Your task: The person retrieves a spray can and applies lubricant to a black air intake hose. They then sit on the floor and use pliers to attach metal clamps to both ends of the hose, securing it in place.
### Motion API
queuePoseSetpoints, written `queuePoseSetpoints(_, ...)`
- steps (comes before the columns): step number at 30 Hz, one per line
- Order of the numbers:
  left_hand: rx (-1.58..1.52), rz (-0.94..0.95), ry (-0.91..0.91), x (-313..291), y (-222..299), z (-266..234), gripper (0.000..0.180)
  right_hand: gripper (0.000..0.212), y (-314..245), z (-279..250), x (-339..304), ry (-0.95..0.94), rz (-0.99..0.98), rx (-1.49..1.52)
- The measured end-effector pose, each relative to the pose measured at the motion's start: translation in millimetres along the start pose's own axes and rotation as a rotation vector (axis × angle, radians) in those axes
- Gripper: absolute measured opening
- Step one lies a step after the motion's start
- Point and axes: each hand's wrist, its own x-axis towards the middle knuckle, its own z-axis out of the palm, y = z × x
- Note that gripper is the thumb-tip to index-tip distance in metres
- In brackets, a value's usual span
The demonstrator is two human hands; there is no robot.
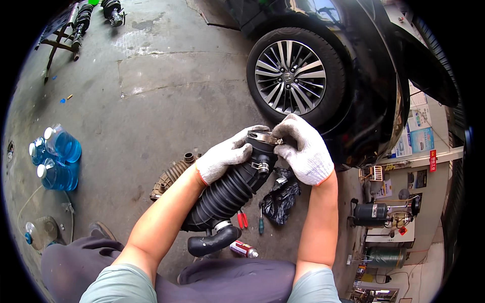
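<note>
I hold a black ribbed rubber intake hose (227, 194) over my lap. My left hand (225, 157), in a grey knit glove, grips the hose near its upper end. My right hand (304, 149), gloved the same way, pinches the metal hose clamp (263, 137) that rings the top opening. A second small clamp (259, 166) sits lower on the hose, and a short side branch (214, 241) sticks out at the bottom end.
A dark car with an alloy wheel (291, 77) stands close ahead. On the concrete floor lie a black plastic bag (280, 198), red-handled pliers (242, 219), a screwdriver (261, 222), a spray can (244, 249), a brown ribbed part (172, 177) and blue liquid bottles (58, 159).
</note>
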Motion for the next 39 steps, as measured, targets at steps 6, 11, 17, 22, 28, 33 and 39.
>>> queuePoseSetpoints(6,-0.061,0.049,0.018,-2,1,15,0.091,0.032,0,2,-2,0.075,-0.078,0.041)
queuePoseSetpoints(11,0.09,0.054,0.068,5,-3,11,0.109,0.03,-3,2,-5,0.071,-0.051,0.038)
queuePoseSetpoints(17,0.078,0.075,0.13,2,-10,14,0.1,0.024,-2,13,-4,0.156,-0.141,-0.065)
queuePoseSetpoints(22,0.088,0.108,0.186,2,-21,12,0.086,0.022,5,25,-5,0.2,-0.169,-0.114)
queuePoseSetpoints(28,0.123,0.129,0.201,3,-21,9,0.083,0.026,14,30,-13,0.212,-0.122,0.136)
queuePoseSetpoints(33,0.179,0.072,0.195,-1,-6,19,0.096,0.029,24,27,-21,0.249,-0.15,0.103)
queuePoseSetpoints(39,0.444,0.265,0.262,-13,35,68,0.101,0.037,-12,16,-27,0.434,-0.353,0.018)
